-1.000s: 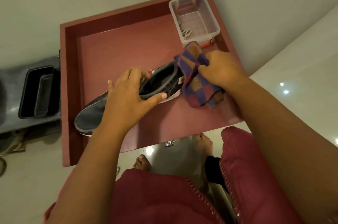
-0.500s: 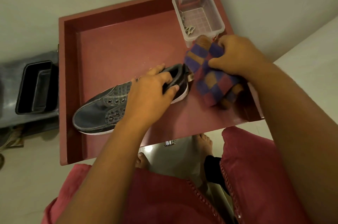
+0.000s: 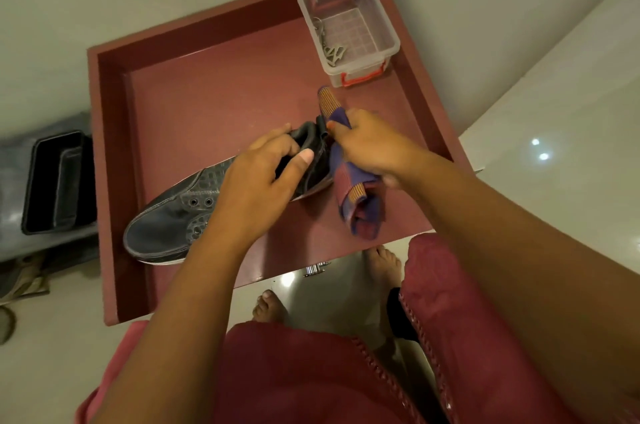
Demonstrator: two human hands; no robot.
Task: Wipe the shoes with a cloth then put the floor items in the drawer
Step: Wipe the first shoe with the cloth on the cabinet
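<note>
Left hand (image 3: 254, 188) fingers clamped on scuffed leather shoe (image 3: 166, 226), right hand (image 3: 372, 143) gripping checked cloth (image 3: 349, 188)

Drawer (image 3: 114, 181) far-left floor free; clear bin (image 3: 349, 32) blocks far-right corner

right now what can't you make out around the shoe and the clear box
- Head view: the shoe opening and heel, hidden by the left hand and the cloth in the right hand.
- Small metal pieces in the clear box: too small to identify.
- A second shoe: none visible.
</note>
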